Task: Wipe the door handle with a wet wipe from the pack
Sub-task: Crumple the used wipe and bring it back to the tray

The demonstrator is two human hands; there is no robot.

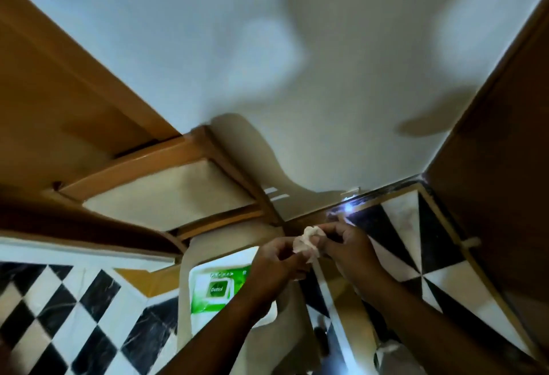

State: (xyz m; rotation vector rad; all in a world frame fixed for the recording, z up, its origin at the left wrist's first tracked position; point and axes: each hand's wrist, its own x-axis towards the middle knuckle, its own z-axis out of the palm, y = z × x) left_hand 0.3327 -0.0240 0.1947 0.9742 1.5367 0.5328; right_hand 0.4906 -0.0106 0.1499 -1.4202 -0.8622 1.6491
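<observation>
A crumpled white wet wipe (306, 242) is pinched between my two hands in the lower middle of the view. My left hand (277, 264) grips its left side and my right hand (347, 245) grips its right side. Below my left hand a green and white wipe pack (215, 288) lies flat on the pale seat of a chair (208, 244). A brown wooden door (505, 151) stands at the right edge. No door handle shows in the view.
The wooden chair's frame (166, 163) rises against a white wall (326, 62). A wooden unit (44, 92) fills the left side. The floor (74, 315) is black and white checked tile. A small white scrap (389, 346) lies on the floor at the lower right.
</observation>
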